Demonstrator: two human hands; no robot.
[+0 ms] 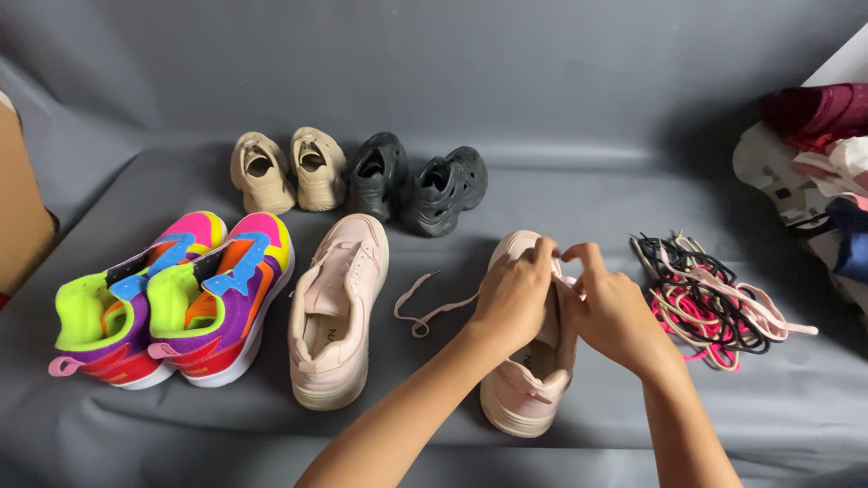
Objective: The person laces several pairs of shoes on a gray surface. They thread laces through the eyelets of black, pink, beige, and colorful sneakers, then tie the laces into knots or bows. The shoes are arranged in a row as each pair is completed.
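Between your fingers: pink lace (434, 310) at the top of the pink shoe (529, 389). Your left hand (514, 296) and right hand (610, 307) are both pinched shut on it. Lace tail trails left of your left fingers; lace pile (705, 303) lies right of your right fingers.

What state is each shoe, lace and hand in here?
Left hand: fingers pinching the lace at the shoe's front.
Right hand: likewise.
Pink shoe in hand: upright, part-laced.
Pink lace: loose end trailing left.
Other pink shoe: laced, upright.
Multicoloured pair: side by side.
Lace pile: tangled.
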